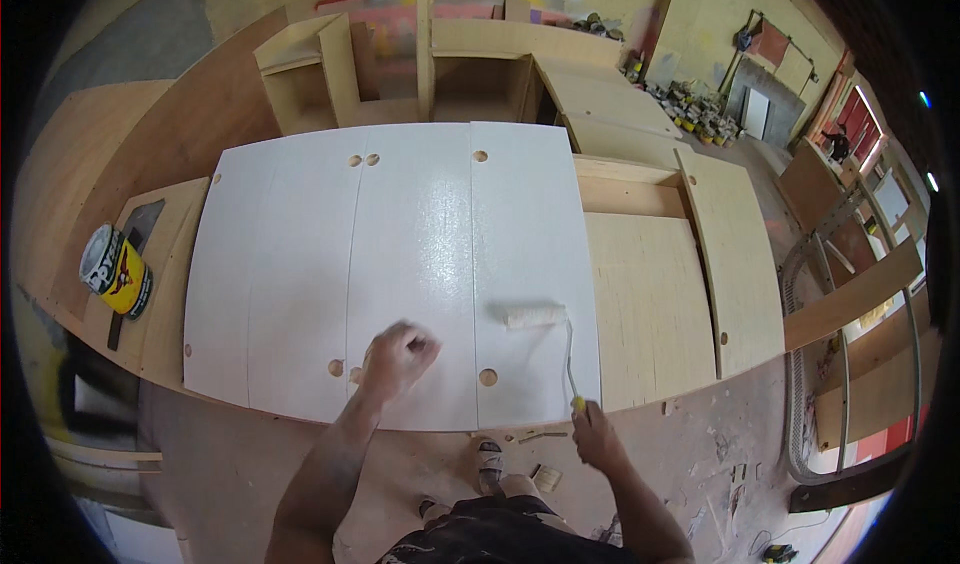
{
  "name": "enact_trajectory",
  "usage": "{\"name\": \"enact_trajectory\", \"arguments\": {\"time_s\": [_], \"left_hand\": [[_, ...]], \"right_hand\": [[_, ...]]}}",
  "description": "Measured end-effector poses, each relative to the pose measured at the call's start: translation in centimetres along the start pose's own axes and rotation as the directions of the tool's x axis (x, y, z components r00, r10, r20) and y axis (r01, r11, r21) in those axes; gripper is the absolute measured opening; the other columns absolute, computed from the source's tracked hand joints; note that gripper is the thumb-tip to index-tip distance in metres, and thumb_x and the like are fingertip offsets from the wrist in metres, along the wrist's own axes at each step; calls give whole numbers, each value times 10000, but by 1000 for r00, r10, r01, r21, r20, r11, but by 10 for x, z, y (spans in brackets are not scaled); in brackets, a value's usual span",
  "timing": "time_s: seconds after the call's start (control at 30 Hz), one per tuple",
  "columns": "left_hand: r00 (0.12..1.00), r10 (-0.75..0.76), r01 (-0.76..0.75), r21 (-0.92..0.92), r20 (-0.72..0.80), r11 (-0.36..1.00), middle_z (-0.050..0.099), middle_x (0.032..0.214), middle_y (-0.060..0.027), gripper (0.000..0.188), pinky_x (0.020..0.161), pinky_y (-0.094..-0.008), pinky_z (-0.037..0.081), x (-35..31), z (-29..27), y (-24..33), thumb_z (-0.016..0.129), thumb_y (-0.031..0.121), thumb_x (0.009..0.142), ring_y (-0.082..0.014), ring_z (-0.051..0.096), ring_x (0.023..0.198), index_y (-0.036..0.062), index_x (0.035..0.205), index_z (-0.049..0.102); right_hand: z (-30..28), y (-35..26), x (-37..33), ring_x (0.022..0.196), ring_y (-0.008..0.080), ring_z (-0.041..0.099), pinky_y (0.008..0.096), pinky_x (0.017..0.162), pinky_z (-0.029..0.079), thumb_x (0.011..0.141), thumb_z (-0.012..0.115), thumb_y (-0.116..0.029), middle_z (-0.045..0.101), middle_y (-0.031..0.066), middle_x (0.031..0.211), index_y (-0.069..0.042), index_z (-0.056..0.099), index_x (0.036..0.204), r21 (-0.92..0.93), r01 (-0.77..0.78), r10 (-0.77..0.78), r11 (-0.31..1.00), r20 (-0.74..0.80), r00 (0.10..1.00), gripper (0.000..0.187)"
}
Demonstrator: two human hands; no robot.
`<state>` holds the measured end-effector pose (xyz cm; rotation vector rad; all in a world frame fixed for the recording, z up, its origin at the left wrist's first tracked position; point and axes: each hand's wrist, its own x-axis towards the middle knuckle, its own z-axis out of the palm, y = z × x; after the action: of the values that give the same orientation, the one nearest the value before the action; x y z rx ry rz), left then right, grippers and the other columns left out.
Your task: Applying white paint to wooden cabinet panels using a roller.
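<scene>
My right hand is wrapped round the yellow-ended handle of a paint roller. The roller's white sleeve rests on the rightmost of several white-painted panels, toward their near end. Wet paint shines on the middle and right panels. Over the near part of the middle panel, my left hand is loosely curled into a fist, slightly blurred, and nothing shows in it. Round holes are cut near the panels' ends, with bare wood inside.
A black and yellow paint can stands at the left on bare wood boards. Unpainted plywood panels lie to the right. Wooden cabinet frames stand behind. Many used cans crowd the far right floor. A paintbrush lies by my feet.
</scene>
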<state>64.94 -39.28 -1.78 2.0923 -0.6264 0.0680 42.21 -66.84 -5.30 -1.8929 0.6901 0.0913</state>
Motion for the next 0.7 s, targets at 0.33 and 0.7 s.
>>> {"name": "enact_trajectory", "arguments": {"time_s": [0.33, 0.7], "left_hand": [[991, 85, -127, 489, 107, 863, 622, 841, -60, 110, 750, -358, 535, 171, 83, 7, 665, 181, 864, -223, 645, 827, 79, 828, 684], [958, 111, -266, 682, 263, 681, 619, 881, -87, 126, 772, -377, 537, 197, 99, 13, 668, 166, 848, -241, 636, 900, 45, 815, 679]], "right_hand": [[-26, -16, -1, 883, 476, 632, 526, 761, 487, 977, 474, -286, 656, 249, 876, -44, 490, 1221, -131, -135, 146, 982, 81, 986, 344], [-44, -5, 11, 882, 445, 656, 498, 748, 519, 976, 497, -226, 665, 250, 945, -30, 478, 1236, -84, -45, 58, 995, 168, 984, 326]]}}
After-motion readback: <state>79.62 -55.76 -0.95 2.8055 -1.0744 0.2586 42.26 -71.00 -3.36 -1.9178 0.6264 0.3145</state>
